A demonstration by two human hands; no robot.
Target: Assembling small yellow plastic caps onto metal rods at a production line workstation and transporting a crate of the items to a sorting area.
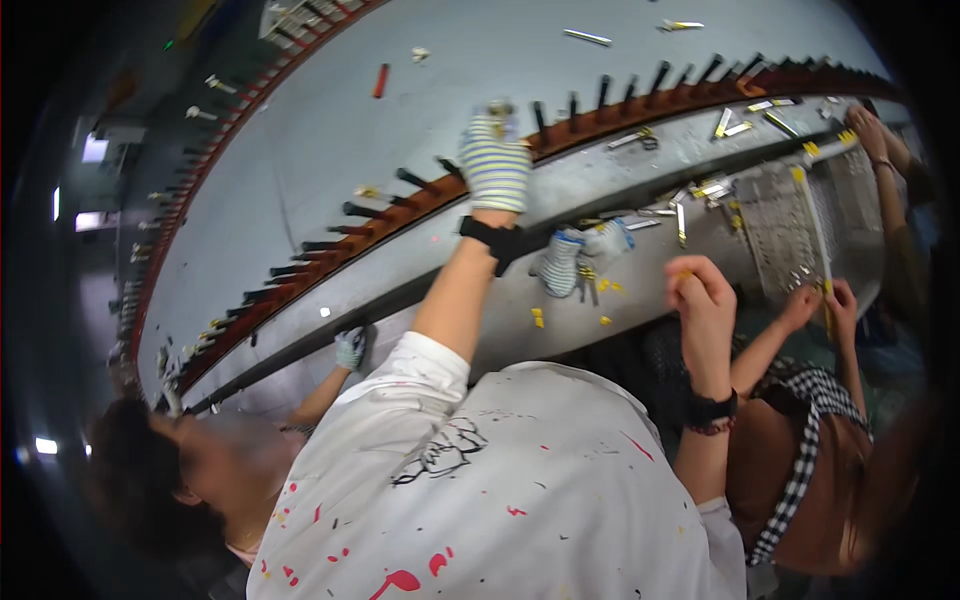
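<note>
We observe the left hand, in a striped glove with a black wrist strap, stretched far up over the brown rail of black pegs that curves along the grey counter; the fingers are curled down at the pegs, but we cannot tell whether they hold anything. The right hand is bare and closed, pinching a small yellow piece at its fingertips, held near the counter's edge, seemingly kept ready. Spare gloves lie bunched between the two hands, with yellow scraps scattered just beside them. Silver-and-yellow clips lie loose farther right, near a perforated tray. Other persons' hands work close by: a gloved one at the counter's lower edge, and bare ones at the tray.
</note>
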